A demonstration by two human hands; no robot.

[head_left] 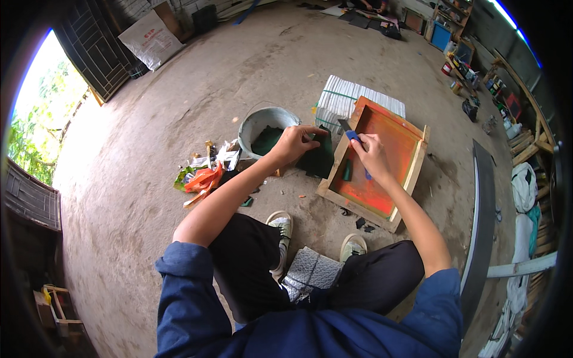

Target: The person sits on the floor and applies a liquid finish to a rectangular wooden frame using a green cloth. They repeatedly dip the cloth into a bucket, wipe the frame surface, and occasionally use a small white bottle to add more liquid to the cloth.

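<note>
The dark green sheet (315,160) is located at the centre of the frame, between the bucket and the tray; its upper edge is pinched by the left hand (296,145). A blue knife (352,136) is gripped in the right hand (373,156), blade pointed toward the sheet. The step in hand is judged to be cutting or trimming; the next move would call for the sheet to be kept taut and fingers clear of the blade. Dark green material (266,141) is contained in the grey bucket (255,123). A green strip (347,170) is held in the orange-stained wooden tray (358,208), right of centre.
</note>
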